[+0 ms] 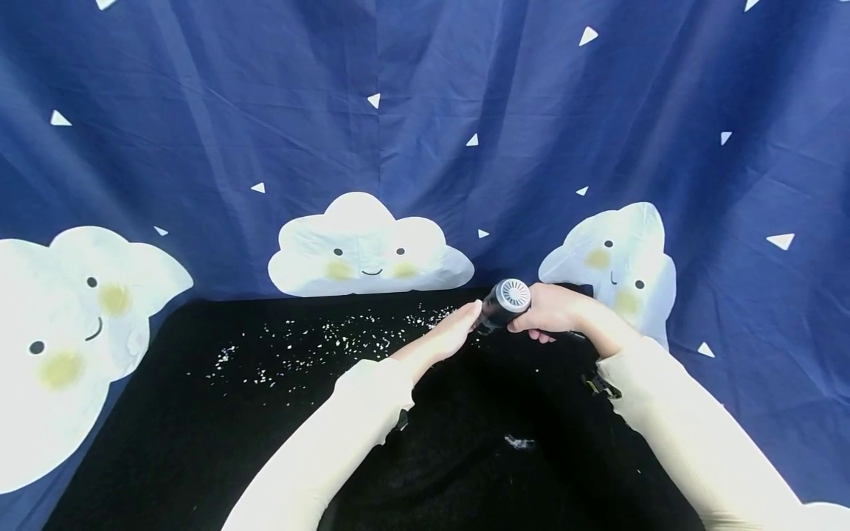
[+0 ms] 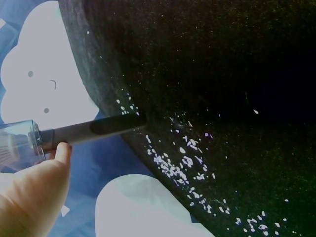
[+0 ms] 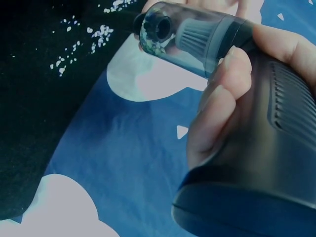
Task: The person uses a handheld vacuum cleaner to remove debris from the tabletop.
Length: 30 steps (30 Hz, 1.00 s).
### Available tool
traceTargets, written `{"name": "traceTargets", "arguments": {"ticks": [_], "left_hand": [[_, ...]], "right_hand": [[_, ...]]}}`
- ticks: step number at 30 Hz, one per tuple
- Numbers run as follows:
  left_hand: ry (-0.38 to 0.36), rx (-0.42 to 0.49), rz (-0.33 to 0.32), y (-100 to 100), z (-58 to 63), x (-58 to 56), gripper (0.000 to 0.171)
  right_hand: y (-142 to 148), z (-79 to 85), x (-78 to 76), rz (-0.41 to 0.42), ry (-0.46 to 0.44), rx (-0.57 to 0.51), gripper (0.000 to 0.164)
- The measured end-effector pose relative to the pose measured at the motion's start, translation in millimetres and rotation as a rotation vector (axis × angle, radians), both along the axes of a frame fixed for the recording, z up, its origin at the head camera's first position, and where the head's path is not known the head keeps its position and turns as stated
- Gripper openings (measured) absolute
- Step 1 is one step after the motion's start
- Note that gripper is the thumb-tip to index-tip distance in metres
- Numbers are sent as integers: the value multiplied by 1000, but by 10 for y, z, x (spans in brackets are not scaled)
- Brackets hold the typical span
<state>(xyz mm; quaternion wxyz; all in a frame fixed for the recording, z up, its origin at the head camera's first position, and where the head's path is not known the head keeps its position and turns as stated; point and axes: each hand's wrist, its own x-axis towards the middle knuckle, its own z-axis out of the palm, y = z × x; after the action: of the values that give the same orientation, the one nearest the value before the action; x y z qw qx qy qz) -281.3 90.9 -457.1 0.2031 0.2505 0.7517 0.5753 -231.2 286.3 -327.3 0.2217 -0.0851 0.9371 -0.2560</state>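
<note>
A black handheld vacuum cleaner [image 1: 494, 306] with a round silver vent is held low over the black surface's far edge. My right hand [image 1: 554, 308] grips its body; the right wrist view shows fingers wrapped around the casing. At the front end, my left hand [image 1: 448, 332] holds it near the nozzle joint, some of its fingers hidden behind. In the left wrist view the long dark nozzle [image 2: 74, 132] points down at the scattered white bits [image 2: 170, 168]. Through the clear dust cup [image 3: 187, 37] a pleated filter and small bits show in the right wrist view.
White bits [image 1: 332, 343] spread across the back left of the black cloth surface [image 1: 166, 413]. A whitish smear [image 1: 519, 442] lies near the front middle. Behind hangs a blue curtain [image 1: 425, 147] printed with clouds and triangles.
</note>
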Motion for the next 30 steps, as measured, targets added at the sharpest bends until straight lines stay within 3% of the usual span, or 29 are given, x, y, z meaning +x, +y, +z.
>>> {"name": "traceTargets", "arguments": {"ticks": [18,30], "left_hand": [[17,20,24,56,-40,-12,54],[29,-24,-7,56,49,51,56]], "right_hand": [[18,-54,-26,-26,14,48,22],[44,29,72,-19,-4,-2,22]]}}
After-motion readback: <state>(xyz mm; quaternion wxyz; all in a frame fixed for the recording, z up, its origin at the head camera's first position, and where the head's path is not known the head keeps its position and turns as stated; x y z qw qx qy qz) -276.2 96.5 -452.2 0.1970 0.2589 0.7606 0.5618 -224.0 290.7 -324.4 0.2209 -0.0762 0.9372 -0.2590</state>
